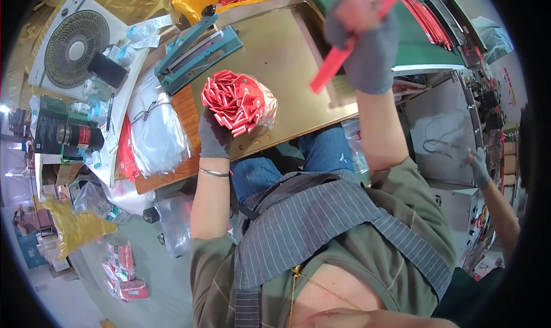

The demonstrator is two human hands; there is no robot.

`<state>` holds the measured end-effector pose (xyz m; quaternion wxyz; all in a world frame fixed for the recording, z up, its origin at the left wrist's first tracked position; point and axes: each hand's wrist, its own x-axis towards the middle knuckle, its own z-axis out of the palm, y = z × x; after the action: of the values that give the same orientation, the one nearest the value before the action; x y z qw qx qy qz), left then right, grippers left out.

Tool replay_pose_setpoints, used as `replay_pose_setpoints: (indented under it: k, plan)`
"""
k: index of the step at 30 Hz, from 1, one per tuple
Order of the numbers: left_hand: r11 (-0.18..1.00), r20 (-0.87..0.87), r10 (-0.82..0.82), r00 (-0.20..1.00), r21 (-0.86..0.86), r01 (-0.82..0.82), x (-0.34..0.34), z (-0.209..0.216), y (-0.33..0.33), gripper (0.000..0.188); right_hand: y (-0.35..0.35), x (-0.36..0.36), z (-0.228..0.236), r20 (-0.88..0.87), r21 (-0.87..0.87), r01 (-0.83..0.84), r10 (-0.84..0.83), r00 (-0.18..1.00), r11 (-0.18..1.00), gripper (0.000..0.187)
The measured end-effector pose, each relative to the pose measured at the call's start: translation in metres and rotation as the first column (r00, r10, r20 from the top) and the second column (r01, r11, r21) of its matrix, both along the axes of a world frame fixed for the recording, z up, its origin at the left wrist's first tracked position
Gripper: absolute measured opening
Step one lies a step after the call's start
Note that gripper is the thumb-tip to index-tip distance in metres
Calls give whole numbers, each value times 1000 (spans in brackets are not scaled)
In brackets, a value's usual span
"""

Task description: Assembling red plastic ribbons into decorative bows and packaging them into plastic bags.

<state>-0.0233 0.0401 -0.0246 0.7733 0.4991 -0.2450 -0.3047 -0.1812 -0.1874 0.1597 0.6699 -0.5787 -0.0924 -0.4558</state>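
My left hand (pixel 214 137), in a grey glove, is wrapped around a thick bundle of red strip-shaped packets (pixel 238 101). Clear plastic seems to wrap the bundle's right side, and the packets' ends fan out toward me. At the upper right, my right hand (pixel 367 46) is raised over the edge of the tabletop, its grey glove leaving fingertips bare. It is closed on a long red strip (pixel 334 64), smeared by motion, which sticks out on both sides of the fingers.
A teal long-arm sealer (pixel 198 58) stands behind the bundle, beside clear plastic bags (pixel 155 132). Further left are a fan (pixel 76 51) and a black flask (pixel 80 136). Red strips (pixel 427 23) lie on a green conveyor (pixel 419 55). Another person's gloved hand (pixel 478 166) shows far right.
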Motion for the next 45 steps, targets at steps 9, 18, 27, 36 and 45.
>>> replay_pose_setpoints:
  k: [9,18,27,36,45]
  plan:
    - [997,-362,69,929,-15,-80,-11,21,-12,44,23,26,-84,-566,-715,-401,-137,813,573,23]
    - [994,-299,17,954,-96,-48,-10,24,-12,42,15,36,-79,-598,-494,-490,128,791,719,22]
    - [989,-379,39,925,-119,-91,-5,12,-13,40,21,35,-94,-552,-672,-364,-108,827,644,33]
    - [981,-612,94,785,-79,-179,-13,33,-25,38,7,22,-36,-232,-202,-5,-43,972,979,22]
    - [968,-317,236,919,-10,-252,35,71,-56,20,-19,14,-11,-145,-104,627,-636,758,772,15]
